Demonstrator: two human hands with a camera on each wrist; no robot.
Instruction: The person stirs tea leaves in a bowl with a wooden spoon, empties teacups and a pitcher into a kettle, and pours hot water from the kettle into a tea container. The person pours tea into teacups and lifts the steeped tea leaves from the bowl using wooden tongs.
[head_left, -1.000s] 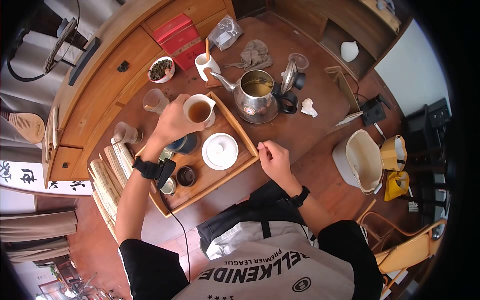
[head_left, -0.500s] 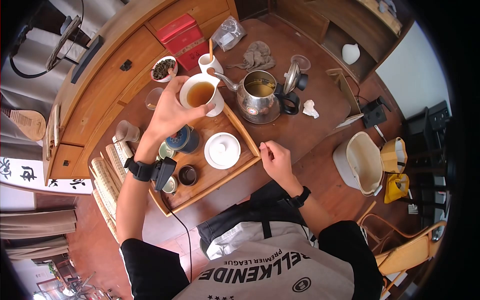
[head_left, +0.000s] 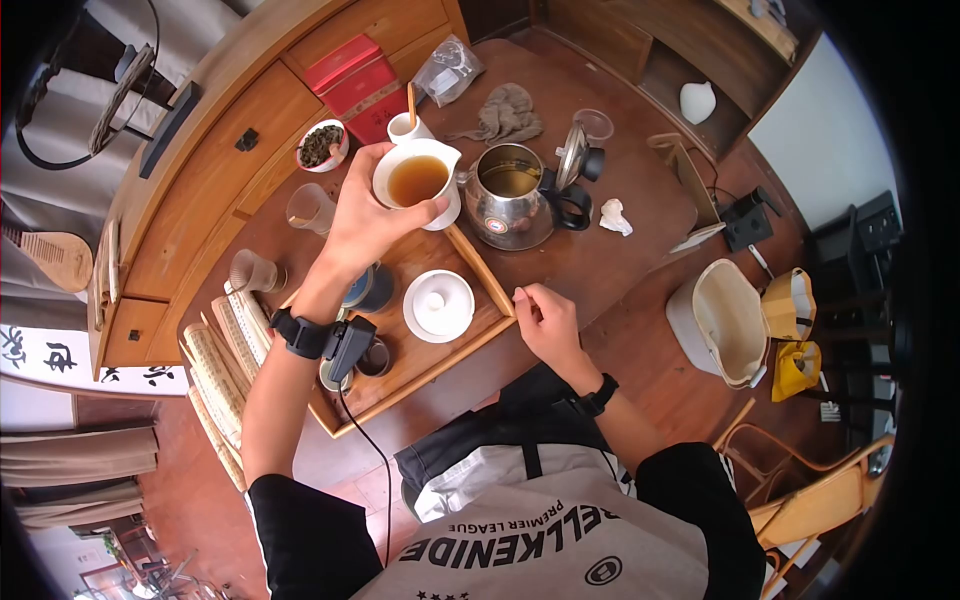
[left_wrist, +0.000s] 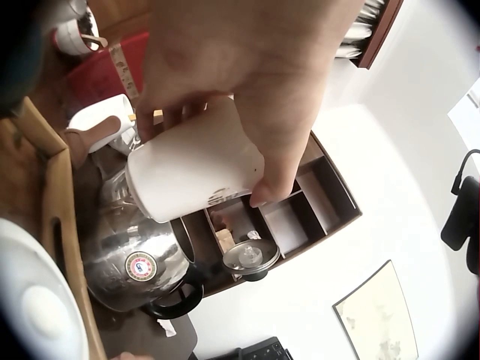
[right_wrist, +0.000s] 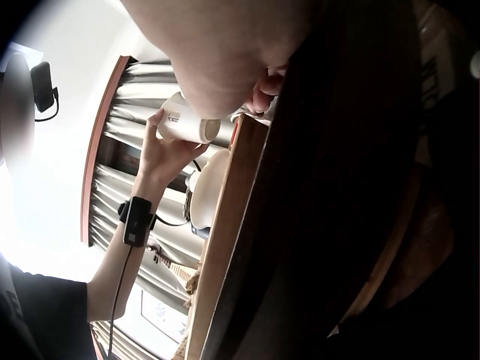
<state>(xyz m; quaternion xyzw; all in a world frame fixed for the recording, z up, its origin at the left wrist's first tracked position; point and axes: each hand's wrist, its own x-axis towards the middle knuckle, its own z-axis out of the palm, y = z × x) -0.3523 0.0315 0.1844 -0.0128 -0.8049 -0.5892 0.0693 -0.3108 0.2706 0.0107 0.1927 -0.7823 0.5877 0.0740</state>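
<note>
My left hand (head_left: 365,215) grips a white pitcher (head_left: 418,180), its thumb on the near side and its fingers round the far side. Amber tea shows inside it. In the left wrist view the pitcher (left_wrist: 191,165) is held up off the tray, its side marked with dark characters. Close by, the steel kettle (head_left: 500,215) stands uncovered, pale liquid inside. A white lidded bowl (head_left: 438,305) sits on the wooden tray (head_left: 410,265). Resting by the tray's right corner, my right hand (head_left: 548,320) has loosely curled fingers and holds nothing.
A dark cup (head_left: 373,358) and a blue canister (head_left: 372,288) sit on the tray, partly behind my left forearm. Further back are a red tin (head_left: 357,90), a bowl of tea leaves (head_left: 322,146), a white holder (head_left: 408,127) and a grey cloth (head_left: 508,112).
My left hand has raised the pitcher and carried it rightward, toward the kettle's spout, so the pitcher looks larger. The right hand has stayed at the tray's corner.
</note>
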